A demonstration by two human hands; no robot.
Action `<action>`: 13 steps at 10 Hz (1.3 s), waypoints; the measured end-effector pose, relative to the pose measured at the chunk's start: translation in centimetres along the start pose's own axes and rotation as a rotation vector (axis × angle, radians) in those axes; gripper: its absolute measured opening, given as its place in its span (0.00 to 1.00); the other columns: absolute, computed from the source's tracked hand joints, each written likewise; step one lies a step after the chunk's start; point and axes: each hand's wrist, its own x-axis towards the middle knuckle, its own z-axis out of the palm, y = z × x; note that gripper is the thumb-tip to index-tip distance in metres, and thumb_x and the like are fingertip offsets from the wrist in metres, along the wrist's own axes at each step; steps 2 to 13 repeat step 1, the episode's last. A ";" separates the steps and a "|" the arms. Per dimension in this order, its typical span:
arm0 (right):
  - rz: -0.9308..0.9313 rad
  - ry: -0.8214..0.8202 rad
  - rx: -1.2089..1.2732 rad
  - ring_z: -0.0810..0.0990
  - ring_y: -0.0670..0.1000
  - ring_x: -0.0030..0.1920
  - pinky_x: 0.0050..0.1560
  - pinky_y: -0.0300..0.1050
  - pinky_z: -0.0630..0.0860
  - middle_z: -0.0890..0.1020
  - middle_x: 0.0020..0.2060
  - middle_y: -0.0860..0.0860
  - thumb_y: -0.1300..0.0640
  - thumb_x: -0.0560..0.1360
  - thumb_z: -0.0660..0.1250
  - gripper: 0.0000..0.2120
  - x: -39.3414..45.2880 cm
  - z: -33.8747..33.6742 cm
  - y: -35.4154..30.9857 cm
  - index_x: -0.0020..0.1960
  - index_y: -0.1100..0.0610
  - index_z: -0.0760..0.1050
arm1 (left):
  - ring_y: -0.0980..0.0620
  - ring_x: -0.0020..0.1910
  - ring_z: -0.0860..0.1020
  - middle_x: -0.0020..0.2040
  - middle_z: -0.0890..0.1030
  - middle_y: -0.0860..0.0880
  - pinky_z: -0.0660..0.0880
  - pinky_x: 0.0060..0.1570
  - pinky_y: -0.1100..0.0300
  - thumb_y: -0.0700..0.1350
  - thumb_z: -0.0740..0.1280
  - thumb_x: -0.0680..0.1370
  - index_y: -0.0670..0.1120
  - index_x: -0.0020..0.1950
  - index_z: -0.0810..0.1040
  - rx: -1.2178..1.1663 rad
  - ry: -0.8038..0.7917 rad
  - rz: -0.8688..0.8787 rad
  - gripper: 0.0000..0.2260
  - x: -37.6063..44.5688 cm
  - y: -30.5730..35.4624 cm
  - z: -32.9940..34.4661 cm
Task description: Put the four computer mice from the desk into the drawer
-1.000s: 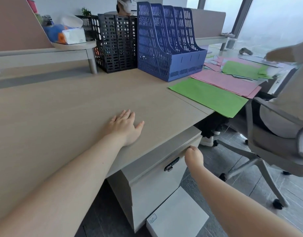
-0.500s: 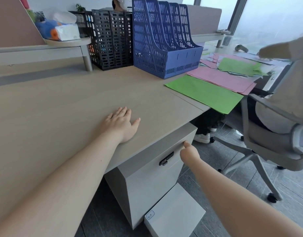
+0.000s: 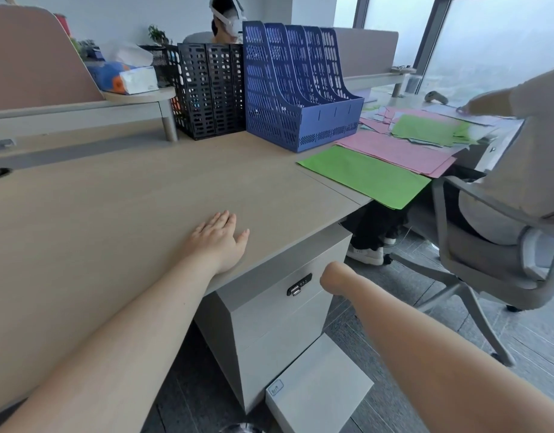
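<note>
No computer mouse shows on the desk (image 3: 119,220) or anywhere else in view. Under the desk's right end stands the grey drawer unit (image 3: 263,310), its top drawer closed and a black combination lock (image 3: 299,284) on the front. My left hand (image 3: 221,240) lies flat on the desk near the front edge, fingers spread, holding nothing. My right hand (image 3: 331,280) is curled into a fist just right of the lock, a little off the drawer front, with nothing in it.
Black file racks (image 3: 210,89) and a blue file rack (image 3: 300,89) stand at the back. Green (image 3: 363,176) and pink sheets (image 3: 397,151) cover the neighbouring desk. Another person sits in an office chair (image 3: 488,260) to the right. A white box (image 3: 319,392) lies on the floor.
My right hand has left the drawer's upper edge and pulled back towards me, curled. The left hand stays flat on the desk. The view has shifted slightly.
</note>
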 end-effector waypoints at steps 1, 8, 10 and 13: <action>-0.035 -0.019 0.049 0.70 0.52 0.38 0.42 0.42 0.69 0.70 0.32 0.51 0.62 0.75 0.59 0.11 -1.7 -0.6 1.4 0.34 0.57 0.68 | 0.54 0.78 0.48 0.80 0.49 0.52 0.46 0.77 0.54 0.59 0.45 0.81 0.47 0.79 0.50 -0.009 0.006 0.002 0.28 -1.1 0.0 -0.1; -0.035 -0.019 0.049 0.70 0.52 0.38 0.42 0.42 0.69 0.70 0.32 0.51 0.62 0.75 0.59 0.11 -1.7 -0.6 1.4 0.34 0.57 0.68 | 0.54 0.78 0.48 0.80 0.49 0.52 0.46 0.77 0.54 0.59 0.45 0.81 0.47 0.79 0.50 -0.009 0.006 0.002 0.28 -1.1 0.0 -0.1; -0.035 -0.019 0.049 0.70 0.52 0.38 0.42 0.42 0.69 0.70 0.32 0.51 0.62 0.75 0.59 0.11 -1.7 -0.6 1.4 0.34 0.57 0.68 | 0.54 0.78 0.48 0.80 0.49 0.52 0.46 0.77 0.54 0.59 0.45 0.81 0.47 0.79 0.50 -0.009 0.006 0.002 0.28 -1.1 0.0 -0.1; -0.035 -0.019 0.049 0.70 0.52 0.38 0.42 0.42 0.69 0.70 0.32 0.51 0.62 0.75 0.59 0.11 -1.7 -0.6 1.4 0.34 0.57 0.68 | 0.54 0.78 0.48 0.80 0.49 0.52 0.46 0.77 0.54 0.59 0.45 0.81 0.47 0.79 0.50 -0.009 0.006 0.002 0.28 -1.1 0.0 -0.1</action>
